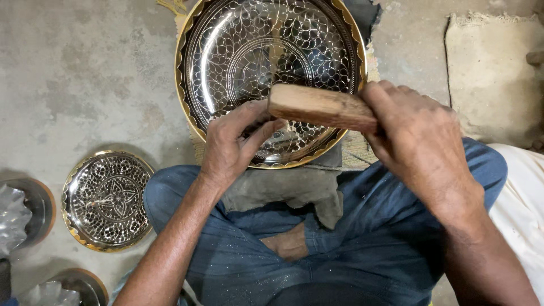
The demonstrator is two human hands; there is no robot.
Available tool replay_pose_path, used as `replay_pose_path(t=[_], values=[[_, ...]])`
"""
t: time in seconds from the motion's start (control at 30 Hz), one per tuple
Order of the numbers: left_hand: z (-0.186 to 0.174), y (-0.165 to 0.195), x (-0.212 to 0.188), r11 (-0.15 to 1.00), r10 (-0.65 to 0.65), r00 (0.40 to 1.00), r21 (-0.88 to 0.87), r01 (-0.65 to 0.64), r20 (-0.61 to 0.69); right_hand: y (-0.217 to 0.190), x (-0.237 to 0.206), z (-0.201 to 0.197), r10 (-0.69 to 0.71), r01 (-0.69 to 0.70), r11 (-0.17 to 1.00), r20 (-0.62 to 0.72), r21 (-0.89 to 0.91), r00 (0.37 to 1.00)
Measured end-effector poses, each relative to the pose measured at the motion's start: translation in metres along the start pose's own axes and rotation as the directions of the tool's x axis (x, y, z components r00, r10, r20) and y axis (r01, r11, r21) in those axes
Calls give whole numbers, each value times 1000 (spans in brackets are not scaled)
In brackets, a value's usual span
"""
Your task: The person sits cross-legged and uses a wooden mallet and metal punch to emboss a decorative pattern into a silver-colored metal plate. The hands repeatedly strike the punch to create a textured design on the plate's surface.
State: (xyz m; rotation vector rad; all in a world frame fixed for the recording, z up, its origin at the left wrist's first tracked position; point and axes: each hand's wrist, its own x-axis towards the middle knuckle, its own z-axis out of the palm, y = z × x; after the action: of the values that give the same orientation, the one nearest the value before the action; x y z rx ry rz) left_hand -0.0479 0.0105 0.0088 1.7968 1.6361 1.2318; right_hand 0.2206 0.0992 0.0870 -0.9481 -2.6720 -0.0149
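A large round metal tray (pixel 226 51) with an engraved leaf pattern and a gold scalloped rim lies in front of my crossed legs. My right hand (pixel 419 141) grips a wooden block (pixel 320 106) held level over the tray's near edge. My left hand (pixel 235 141) rests on the tray's near rim, fingers pinched around something thin under the block's left end; what it holds is hidden.
A smaller engraved plate (pixel 105 198) lies on the concrete floor to my left. Shiny metal pieces (pixel 14 212) sit at the far left edge. A grey cloth (pixel 289 190) covers my lap. A beige mat (pixel 493 73) lies at the right.
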Motion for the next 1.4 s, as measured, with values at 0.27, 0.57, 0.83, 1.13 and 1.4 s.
replay_pose_path(t=[0.27,0.57,0.83,1.13,1.4], values=[[2,-8,-1,999,-12,999,-42,10,-37,-3,-6,6,184,-209,958,135,197,974],[10,-11,8,997,76,997,-23,-76,-15,-13,-14,2,256,-244,907,10,344,967],[9,-3,2,995,103,994,8,-103,-22,-10,-11,2,195,-197,958,33,207,980],[9,-4,3,997,77,997,27,-76,-31,8,-9,12,283,-180,786,-87,592,955],[14,-9,1,997,71,997,32,-70,-30,-9,-9,-3,274,-214,914,-135,346,952]])
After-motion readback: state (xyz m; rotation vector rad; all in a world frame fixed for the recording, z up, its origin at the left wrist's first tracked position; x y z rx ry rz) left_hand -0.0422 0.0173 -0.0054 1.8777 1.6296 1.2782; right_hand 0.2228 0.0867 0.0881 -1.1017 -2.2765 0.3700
